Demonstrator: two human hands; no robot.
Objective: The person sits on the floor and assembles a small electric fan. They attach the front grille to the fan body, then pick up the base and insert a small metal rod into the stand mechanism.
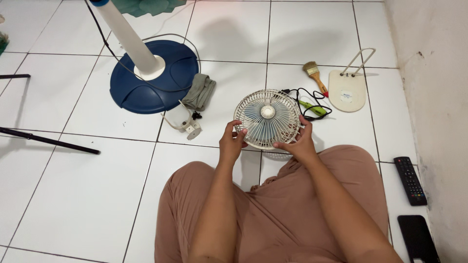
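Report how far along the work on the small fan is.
Done: the small fan is off its cream base, which lies apart on the tiles. In hand: left hand and right hand grip the grille's edges. Left: the grille looks closed; the brush lies unused.

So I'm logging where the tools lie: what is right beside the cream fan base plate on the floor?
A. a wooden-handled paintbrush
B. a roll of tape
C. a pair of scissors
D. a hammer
A: the paintbrush with its wooden handle lies on the white tiles just left of the cream base plate.
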